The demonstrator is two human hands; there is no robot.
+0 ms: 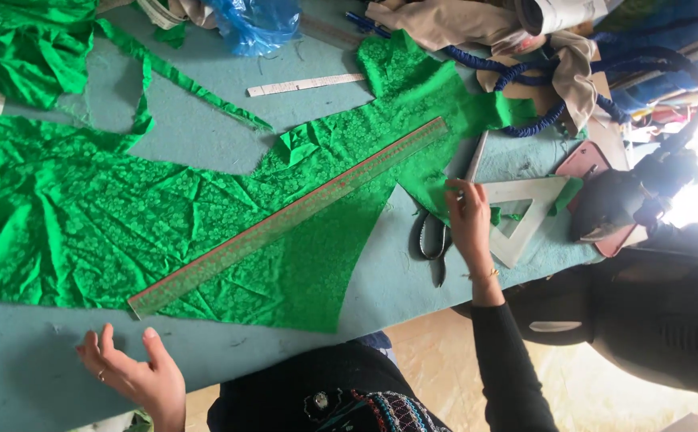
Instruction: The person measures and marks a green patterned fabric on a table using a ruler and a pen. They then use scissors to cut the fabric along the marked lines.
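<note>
Resting on the bench [37, 360], the left hand [137, 372] lies open, empty, just below the green fabric [125, 216] and long ruler [285, 218]. The right hand [470, 220] seemingly pinches the fabric's edge beside a set square [529, 210], scissors [433, 240] nearby.

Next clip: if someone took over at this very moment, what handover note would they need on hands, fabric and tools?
Left hand: open, resting on the blue table near the long ruler's lower end, no grip.
Right hand: fingertips on the green fabric edge beside the set square; whether it pinches is unclear.
Long ruler lies diagonally across the fabric.
Scissors lie by the right hand, untouched.
Done: fabric spread, ruler laid.
Left: no marking or cutting underway along the ruler.
</note>
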